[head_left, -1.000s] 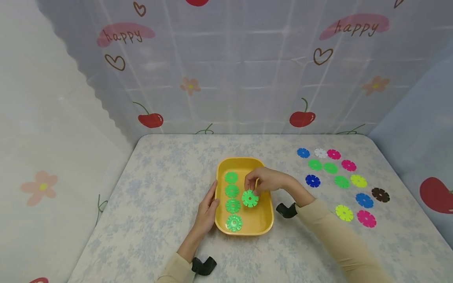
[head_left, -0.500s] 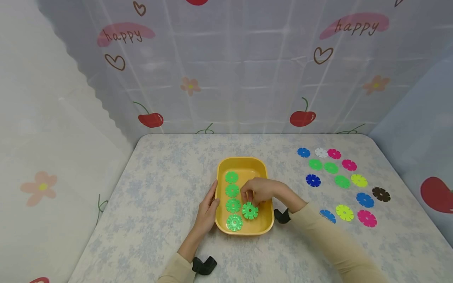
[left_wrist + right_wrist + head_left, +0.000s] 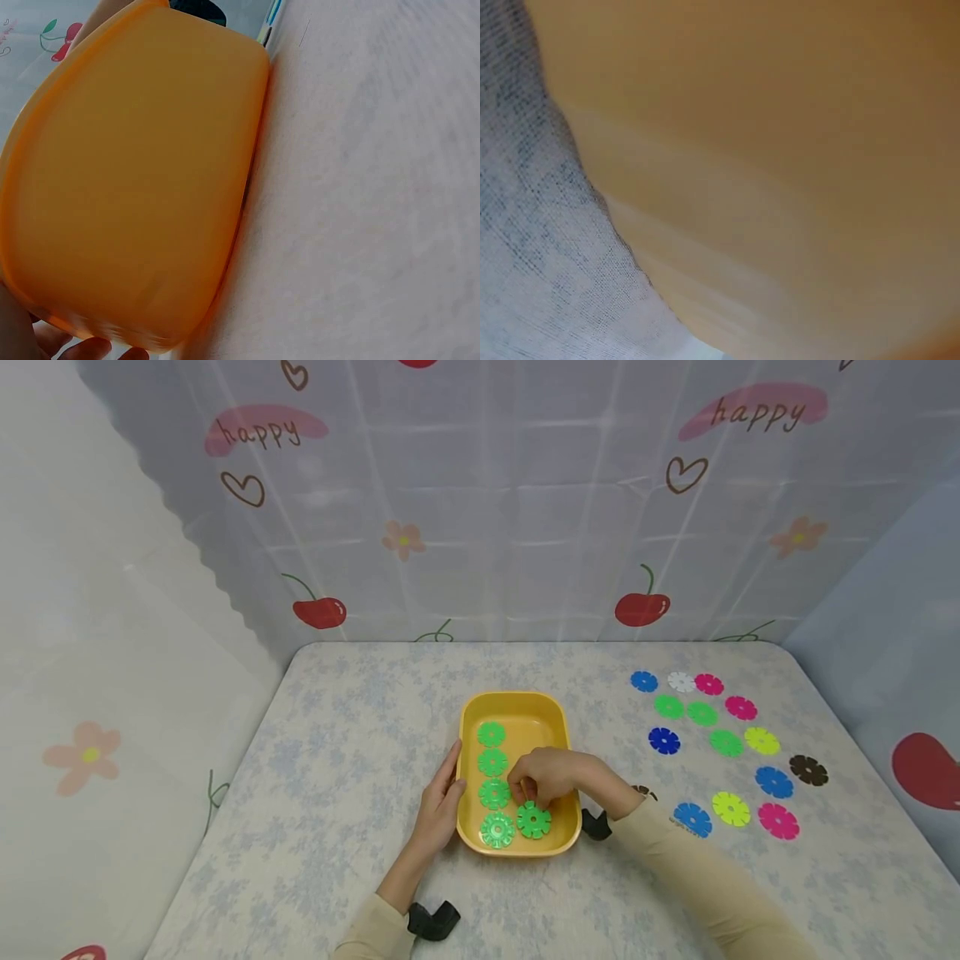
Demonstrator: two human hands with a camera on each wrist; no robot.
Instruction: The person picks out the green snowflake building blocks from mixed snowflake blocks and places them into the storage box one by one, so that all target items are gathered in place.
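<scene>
On the table stands a yellow plastic tray [image 3: 551,710]. Down its left side lies a column of several green notched snowflake discs [image 3: 492,762]. My right hand [image 3: 551,772] reaches in over the tray's right side and pinches another green snowflake disc [image 3: 533,820] by its far edge, low near the tray's front right corner. My left hand [image 3: 437,802] grips the tray's left wall, thumb at the rim. Fingertips [image 3: 88,348] show below the tray wall in the left wrist view. Only the blurred yellow wall [image 3: 765,165] fills most of the right wrist view.
Loose snowflake discs in several colours lie scattered on the right of the table, among them a pink disc [image 3: 778,821] and a blue disc [image 3: 692,819]. A brown disc [image 3: 645,792] is partly hidden by the right sleeve [image 3: 697,860]. A printed curtain [image 3: 480,510] hangs behind the table.
My right hand has moved toward the tray's front with the green snowflake disc, which now sits lower beside the nearest disc of the column. The left hand stays at the tray.
</scene>
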